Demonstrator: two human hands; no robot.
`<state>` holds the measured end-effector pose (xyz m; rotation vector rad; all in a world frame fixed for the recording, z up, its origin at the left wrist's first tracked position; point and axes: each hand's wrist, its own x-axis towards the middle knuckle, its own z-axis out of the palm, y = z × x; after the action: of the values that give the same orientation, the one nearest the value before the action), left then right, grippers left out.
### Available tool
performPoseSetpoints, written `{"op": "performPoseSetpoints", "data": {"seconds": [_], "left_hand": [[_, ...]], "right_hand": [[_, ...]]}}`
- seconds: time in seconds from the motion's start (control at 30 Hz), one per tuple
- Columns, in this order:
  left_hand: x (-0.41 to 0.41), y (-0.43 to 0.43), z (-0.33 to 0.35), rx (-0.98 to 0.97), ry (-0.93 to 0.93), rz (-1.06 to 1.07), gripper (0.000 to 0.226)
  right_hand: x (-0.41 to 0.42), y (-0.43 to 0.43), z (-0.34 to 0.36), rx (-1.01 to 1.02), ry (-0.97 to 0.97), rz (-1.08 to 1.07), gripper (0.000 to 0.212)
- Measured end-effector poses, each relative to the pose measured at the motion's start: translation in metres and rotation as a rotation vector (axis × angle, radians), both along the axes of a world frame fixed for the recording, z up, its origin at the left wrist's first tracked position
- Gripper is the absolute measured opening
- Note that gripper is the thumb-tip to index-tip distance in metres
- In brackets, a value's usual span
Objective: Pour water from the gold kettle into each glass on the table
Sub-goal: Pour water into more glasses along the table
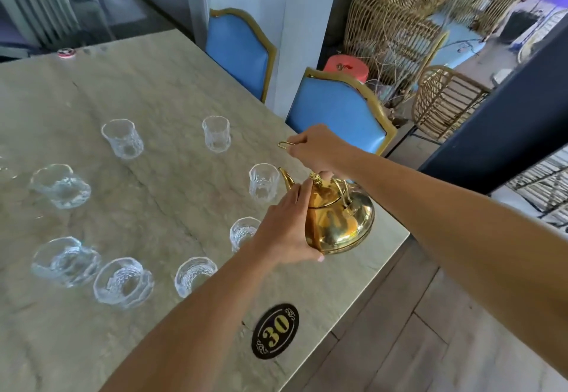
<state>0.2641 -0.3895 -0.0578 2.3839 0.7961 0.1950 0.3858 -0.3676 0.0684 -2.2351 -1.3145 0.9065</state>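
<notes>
Gold kettle point(338, 219) tilted, spout beside nearest glass point(263, 183) — right hand point(316, 150) grips handle, left hand point(285, 228) flat, steadying body. Tip slowly, spout over rim.

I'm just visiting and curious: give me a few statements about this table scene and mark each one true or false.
1. The right hand grips the kettle's handle. True.
2. The left hand rests flat on the table. False: it presses against the kettle's side.
3. The kettle is silver. False: it is gold.
4. Several clear glasses stand on the table, one right by the spout. True.
5. The chairs beside the table are red. False: they are blue with gold frames.
</notes>
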Motion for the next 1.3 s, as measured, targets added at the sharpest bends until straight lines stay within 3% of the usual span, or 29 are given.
{"op": "performPoseSetpoints", "data": {"seconds": [0.2, 0.37, 0.8, 0.97, 1.1, 1.2, 1.3], "left_hand": [[0.006, 0.005, 0.0, -0.046, -0.001, 0.035, 0.159], [0.006, 0.007, 0.001, -0.06, -0.012, 0.031, 0.158], [0.0, 0.01, 0.002, -0.104, -0.094, 0.042, 0.156], [-0.001, 0.012, 0.0, -0.113, -0.089, 0.038, 0.154], [0.001, 0.013, -0.002, -0.124, -0.079, 0.043, 0.153], [0.002, 0.014, -0.004, -0.138, -0.074, 0.052, 0.152], [0.003, 0.014, -0.004, -0.152, -0.071, 0.054, 0.152]], "right_hand": [[0.0, 0.024, -0.005, -0.058, -0.031, 0.037, 0.044], [-0.002, 0.03, -0.003, -0.034, -0.094, 0.108, 0.034], [-0.007, 0.045, -0.01, -0.088, -0.099, 0.116, 0.032], [-0.012, 0.046, -0.008, -0.102, -0.117, 0.137, 0.012], [-0.012, 0.049, -0.006, -0.132, -0.138, 0.145, 0.008], [-0.015, 0.047, -0.003, -0.261, -0.123, 0.166, 0.021], [-0.013, 0.051, -0.003, -0.242, -0.136, 0.159, 0.024]]}}
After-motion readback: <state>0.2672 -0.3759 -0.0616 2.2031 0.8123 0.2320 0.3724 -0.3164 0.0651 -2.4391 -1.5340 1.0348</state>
